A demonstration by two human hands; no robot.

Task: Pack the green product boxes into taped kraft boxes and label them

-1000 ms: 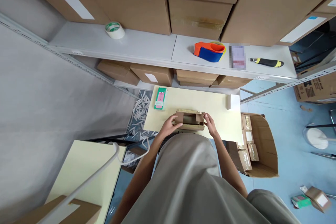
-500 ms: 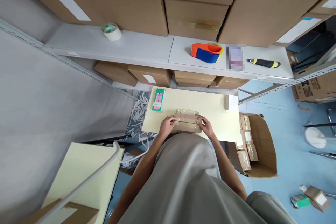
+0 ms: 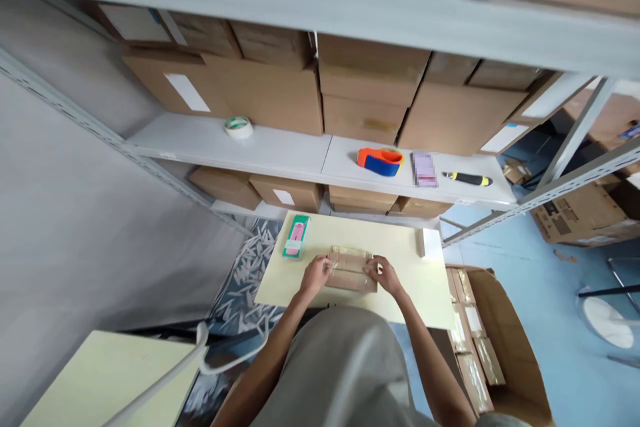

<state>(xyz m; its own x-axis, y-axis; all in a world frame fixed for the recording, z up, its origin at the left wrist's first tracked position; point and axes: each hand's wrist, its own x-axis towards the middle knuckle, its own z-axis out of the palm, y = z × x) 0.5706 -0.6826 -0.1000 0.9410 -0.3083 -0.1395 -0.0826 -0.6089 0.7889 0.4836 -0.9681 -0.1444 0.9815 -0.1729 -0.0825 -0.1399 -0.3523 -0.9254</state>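
Left grip [image 3: 315, 274] and right grip [image 3: 385, 276] clasp opposite ends of the small cardboard box [image 3: 349, 279].

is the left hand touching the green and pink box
Apart. The head view shows bare pale-yellow tabletop between the left hand and the green and pink box; the hand is at the brown carton.

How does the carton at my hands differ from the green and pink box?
The carton is brown cardboard; the green box is green and pink. The carton lies crosswise; the green box points away from you. Your fingers touch the carton, not the green box. Both rest on the table.
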